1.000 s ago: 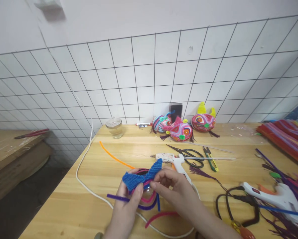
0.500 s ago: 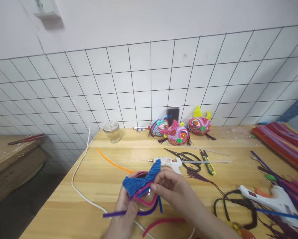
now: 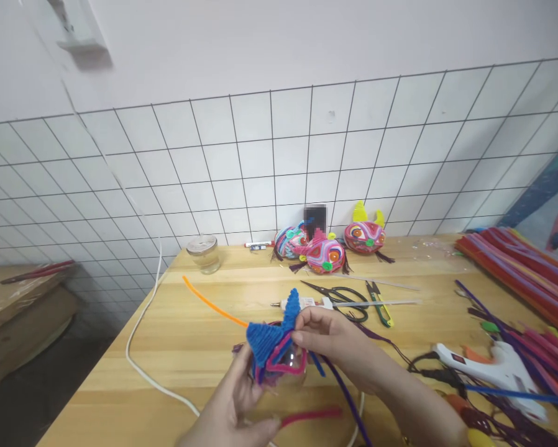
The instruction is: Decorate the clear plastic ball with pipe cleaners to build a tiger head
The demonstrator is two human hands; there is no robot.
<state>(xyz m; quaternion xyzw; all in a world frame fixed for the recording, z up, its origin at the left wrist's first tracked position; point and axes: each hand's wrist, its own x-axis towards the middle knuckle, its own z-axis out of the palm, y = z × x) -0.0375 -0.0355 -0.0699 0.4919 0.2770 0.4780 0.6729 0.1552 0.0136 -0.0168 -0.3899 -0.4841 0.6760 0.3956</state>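
Head view: the blue pipe-cleaner bow [image 3: 273, 335] hangs above the tabletop's [image 3: 199, 335] near edge, between both hands; right hand [image 3: 335, 338] fingers pinch its upper wing, left hand [image 3: 235, 400] fingers cup it from below

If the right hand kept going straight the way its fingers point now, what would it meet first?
The right hand points left, and its fingertips are already on the blue pipe-cleaner piece. Going on, it would press that piece into the left hand holding it from below. Depth is hard to judge.
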